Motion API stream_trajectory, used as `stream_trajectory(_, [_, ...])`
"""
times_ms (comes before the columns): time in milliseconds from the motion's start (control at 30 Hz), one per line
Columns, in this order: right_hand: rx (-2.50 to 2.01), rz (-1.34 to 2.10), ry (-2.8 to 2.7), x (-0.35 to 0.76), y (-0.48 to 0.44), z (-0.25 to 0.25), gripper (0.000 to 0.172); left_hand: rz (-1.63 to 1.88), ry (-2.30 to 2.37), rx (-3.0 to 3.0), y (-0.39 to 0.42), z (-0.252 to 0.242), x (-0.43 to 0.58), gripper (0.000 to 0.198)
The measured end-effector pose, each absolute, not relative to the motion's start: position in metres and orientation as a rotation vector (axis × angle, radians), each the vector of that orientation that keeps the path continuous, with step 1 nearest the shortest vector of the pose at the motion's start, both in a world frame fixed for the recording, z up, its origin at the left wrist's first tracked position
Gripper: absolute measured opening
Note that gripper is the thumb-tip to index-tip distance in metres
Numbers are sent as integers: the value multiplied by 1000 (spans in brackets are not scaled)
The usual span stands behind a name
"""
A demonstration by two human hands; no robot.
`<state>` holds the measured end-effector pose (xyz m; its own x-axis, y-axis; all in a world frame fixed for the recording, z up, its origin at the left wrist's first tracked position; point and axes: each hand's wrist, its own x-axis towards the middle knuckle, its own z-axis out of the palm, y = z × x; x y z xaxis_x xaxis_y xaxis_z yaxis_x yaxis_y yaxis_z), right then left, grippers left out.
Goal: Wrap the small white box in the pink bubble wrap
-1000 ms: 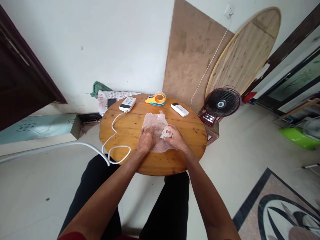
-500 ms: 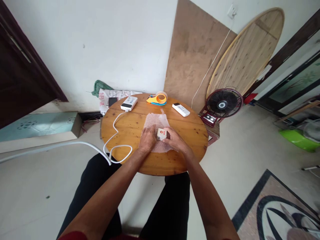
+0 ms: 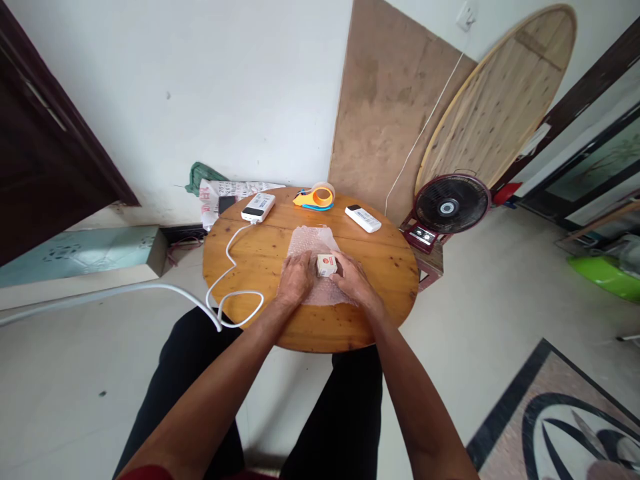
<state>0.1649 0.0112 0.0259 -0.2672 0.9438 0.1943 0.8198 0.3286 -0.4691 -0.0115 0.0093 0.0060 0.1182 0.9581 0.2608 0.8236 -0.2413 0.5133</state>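
A small white box (image 3: 327, 265) with red print sits on a sheet of bubble wrap (image 3: 313, 239), which lies on the round wooden table (image 3: 390, 267). My right hand (image 3: 354, 279) grips the box from its right side, thumb at the near edge and fingers behind. To the left of the box, my left hand (image 3: 297, 277) lies flat on the bubble wrap with its fingers stretched forward. The box's right side is partly hidden by my right fingers.
Toward the table's far edge are a white power bank (image 3: 259, 208) with a white cable (image 3: 231, 257), an orange tape dispenser (image 3: 316, 197) and a second white power bank (image 3: 363, 219). A dark red fan (image 3: 447, 208) stands right of the table.
The box has shifted slightly to the right along with my right hand. My left hand stays about where it was on the bubble wrap.
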Motion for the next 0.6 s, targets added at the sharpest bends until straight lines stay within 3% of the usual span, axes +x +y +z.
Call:
stream_trajectory(233, [-1738, 321, -2121, 168, 2, 34, 70, 874, 1744, 2160, 10, 4, -11, 42])
stream_trajectory(600, [-1957, 67, -2140, 184, 4, 32, 35, 936, 1723, 2166, 8, 7, -9, 35])
